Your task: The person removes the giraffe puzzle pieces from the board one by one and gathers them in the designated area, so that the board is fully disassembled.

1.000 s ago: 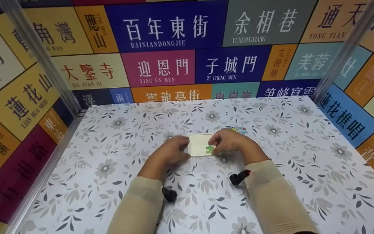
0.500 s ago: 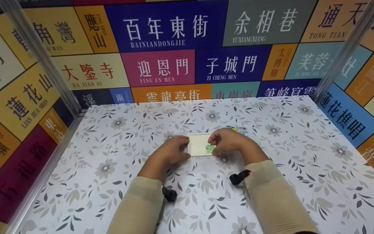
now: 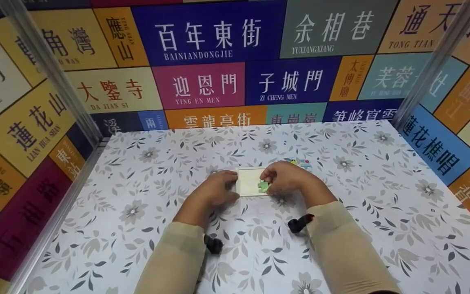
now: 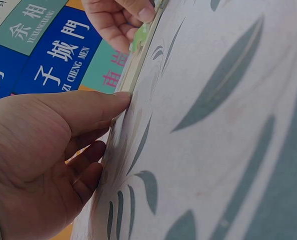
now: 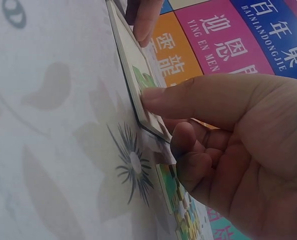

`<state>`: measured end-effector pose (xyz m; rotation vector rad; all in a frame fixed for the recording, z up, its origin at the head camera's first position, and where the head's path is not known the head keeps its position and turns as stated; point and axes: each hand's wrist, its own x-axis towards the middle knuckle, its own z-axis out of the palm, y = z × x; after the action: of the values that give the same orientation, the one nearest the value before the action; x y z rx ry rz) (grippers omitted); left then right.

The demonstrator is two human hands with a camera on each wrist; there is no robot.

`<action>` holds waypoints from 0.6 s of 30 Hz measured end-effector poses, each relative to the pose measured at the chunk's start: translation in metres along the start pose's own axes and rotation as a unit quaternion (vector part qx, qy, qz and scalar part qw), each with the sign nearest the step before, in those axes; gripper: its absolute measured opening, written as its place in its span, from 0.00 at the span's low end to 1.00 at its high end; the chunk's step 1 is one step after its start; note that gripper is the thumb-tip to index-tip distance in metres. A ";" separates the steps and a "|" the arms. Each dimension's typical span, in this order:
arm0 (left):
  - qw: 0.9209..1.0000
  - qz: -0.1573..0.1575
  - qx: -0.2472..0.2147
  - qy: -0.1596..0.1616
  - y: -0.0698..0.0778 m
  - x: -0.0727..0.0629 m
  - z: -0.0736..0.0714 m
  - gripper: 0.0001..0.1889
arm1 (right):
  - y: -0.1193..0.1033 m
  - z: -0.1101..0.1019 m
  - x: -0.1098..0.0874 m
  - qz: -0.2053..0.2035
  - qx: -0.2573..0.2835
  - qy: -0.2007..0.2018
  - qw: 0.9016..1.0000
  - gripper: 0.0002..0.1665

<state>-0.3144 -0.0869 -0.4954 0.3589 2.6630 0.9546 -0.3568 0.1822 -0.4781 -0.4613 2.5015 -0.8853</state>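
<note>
A shallow pale wooden puzzle tray lies flat on the table in the head view. My left hand grips its left side; in the left wrist view the thumb lies on the tray's near edge and the fingers are partly hidden beyond it. Over the tray's right side my right hand holds a green jigsaw piece near the lower right corner. The right wrist view has my thumb on this green piece, with its far part covered. Whether the piece lies fully flat I cannot tell.
Several colourful jigsaw pieces lie behind my right hand, partly hidden by it; the right wrist view shows more of these pieces beside the tray. The floral tablecloth extends to walls of coloured signs.
The green piece has tilted and shifted slightly under my right fingers. My left hand and the tray have stayed in place.
</note>
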 end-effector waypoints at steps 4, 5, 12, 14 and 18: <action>1.000 0.018 0.014 0.004 -0.001 0.000 0.000 0.34 | -0.002 -0.002 -0.003 -0.009 -0.005 0.001 1.000 0.23; 1.000 0.023 0.018 0.005 -0.002 0.000 0.000 0.34 | -0.002 -0.002 -0.004 -0.012 -0.006 0.004 1.000 0.24; 0.999 0.031 0.025 0.010 -0.003 0.000 -0.001 0.34 | 0.000 -0.012 -0.013 -0.043 0.011 0.024 0.999 0.26; 0.999 0.027 0.020 0.011 -0.003 0.000 -0.001 0.34 | 0.002 -0.017 -0.016 -0.046 0.013 0.029 0.998 0.27; 1.000 0.026 0.010 0.013 -0.002 -0.001 0.000 0.34 | 0.012 -0.030 -0.025 -0.038 0.017 0.036 0.998 0.28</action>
<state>-0.3141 -0.0889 -0.4964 0.4261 2.7004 0.9541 -0.3533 0.2178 -0.4578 -0.5262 2.5439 -0.9877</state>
